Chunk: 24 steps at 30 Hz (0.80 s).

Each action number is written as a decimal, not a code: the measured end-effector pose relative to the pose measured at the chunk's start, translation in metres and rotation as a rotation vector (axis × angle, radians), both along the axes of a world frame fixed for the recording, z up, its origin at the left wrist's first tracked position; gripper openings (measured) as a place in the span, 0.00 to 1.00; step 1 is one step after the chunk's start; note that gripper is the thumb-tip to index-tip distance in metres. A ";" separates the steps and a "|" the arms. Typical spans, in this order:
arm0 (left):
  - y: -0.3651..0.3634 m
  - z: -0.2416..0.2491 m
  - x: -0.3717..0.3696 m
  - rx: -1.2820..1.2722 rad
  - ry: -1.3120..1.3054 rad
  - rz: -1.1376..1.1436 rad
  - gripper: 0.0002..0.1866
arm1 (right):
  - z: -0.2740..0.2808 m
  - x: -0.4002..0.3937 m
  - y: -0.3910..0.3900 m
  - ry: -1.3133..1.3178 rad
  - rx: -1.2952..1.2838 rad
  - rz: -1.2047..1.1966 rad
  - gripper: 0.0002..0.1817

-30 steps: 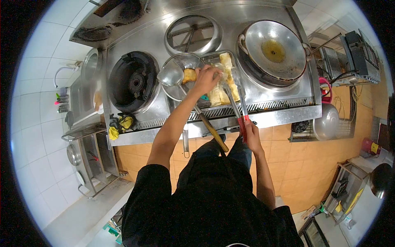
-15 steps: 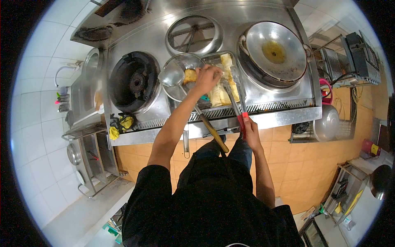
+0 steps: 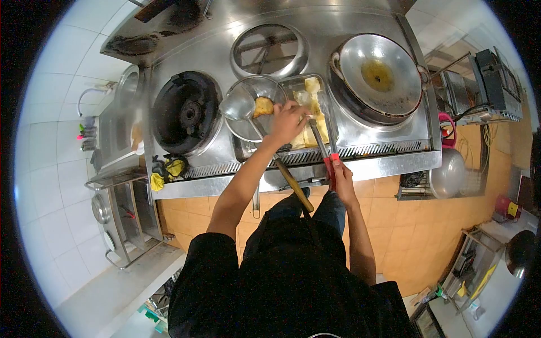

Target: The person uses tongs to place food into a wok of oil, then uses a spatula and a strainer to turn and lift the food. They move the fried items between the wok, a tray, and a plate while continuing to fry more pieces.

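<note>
My right hand (image 3: 342,181) is wrapped round the red handles of metal tongs (image 3: 316,135), whose arms stand apart over the food tray (image 3: 332,121). My left hand (image 3: 288,125) is over the tray's left side, fingers bent together near one tong tip; what they pinch is hidden. Pale yellow food pieces (image 3: 321,122) lie in a row in the tray. Left of that hand, a golden fried piece (image 3: 263,106) sits in a round strainer (image 3: 242,128). A ladle (image 3: 236,105) rests across the strainer, its wooden handle pointing toward my body.
On the right burner stands a wok (image 3: 376,50) with some oil in its bottom. A black burner (image 3: 189,115) is at left, and a metal ring (image 3: 269,70) at the back. Yellow and black cloths (image 3: 167,169) lie at the front left edge. A lidlike metal bowl (image 3: 447,173) is at right.
My left hand has shifted slightly toward the tong tip and down, uncovering more of the fried piece. My right hand keeps its hold on the tongs. The view has tilted a little.
</note>
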<state>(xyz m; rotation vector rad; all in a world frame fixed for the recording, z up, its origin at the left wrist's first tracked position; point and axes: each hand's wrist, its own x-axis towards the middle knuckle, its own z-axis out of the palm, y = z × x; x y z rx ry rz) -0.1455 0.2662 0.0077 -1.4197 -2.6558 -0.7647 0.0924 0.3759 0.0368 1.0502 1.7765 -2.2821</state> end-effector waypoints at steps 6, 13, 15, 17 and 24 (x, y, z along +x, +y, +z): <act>-0.004 0.000 0.005 -0.066 -0.062 -0.091 0.10 | -0.002 0.000 -0.001 -0.012 -0.043 -0.042 0.25; 0.016 0.001 -0.034 0.010 0.017 0.080 0.14 | -0.006 0.002 -0.004 0.025 -0.015 -0.041 0.26; 0.027 0.000 -0.048 -0.049 0.038 0.129 0.16 | -0.005 0.001 -0.004 0.037 -0.001 -0.031 0.26; 0.035 -0.006 -0.058 -0.180 0.098 0.105 0.20 | -0.002 0.001 -0.004 0.018 -0.007 -0.020 0.26; 0.049 0.001 -0.067 -0.539 -0.099 0.022 0.22 | -0.004 0.001 -0.007 0.035 0.022 -0.041 0.25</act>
